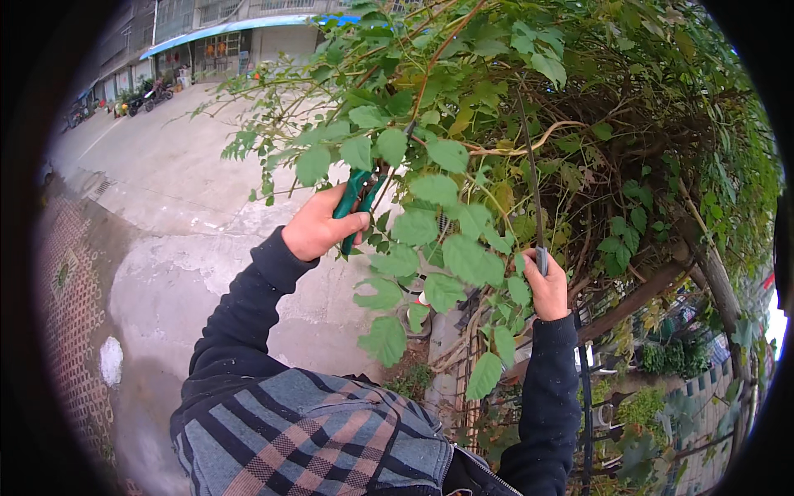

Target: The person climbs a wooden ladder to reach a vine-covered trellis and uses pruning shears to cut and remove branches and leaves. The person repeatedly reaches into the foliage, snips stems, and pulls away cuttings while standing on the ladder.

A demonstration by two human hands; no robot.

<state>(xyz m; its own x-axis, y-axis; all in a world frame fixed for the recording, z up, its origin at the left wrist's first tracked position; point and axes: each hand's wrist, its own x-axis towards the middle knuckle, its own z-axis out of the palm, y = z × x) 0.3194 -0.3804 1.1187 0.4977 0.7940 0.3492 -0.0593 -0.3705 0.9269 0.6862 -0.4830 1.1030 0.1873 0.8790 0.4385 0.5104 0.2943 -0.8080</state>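
Observation:
My left hand grips green-handled pruning shears, pointed up into the foliage. Leaves partly cover their blades, so whether they are closed on a stem is hidden. At right, my right hand is closed around the grey lower end of a long, thin, dark tool. Its blade or rod rises nearly upright in front of the brown stems; its exact kind is unclear. Between my hands hangs a leafy green climbing vine, with a few leaves touching or overlapping my right fingers. A reddish-brown stem slants above the shears.
A dense tangle of woody stems fills the right side. Below it are a thick wooden pole and a dark metal fence. Concrete paving spreads to the left, with parked motorbikes and a building beyond.

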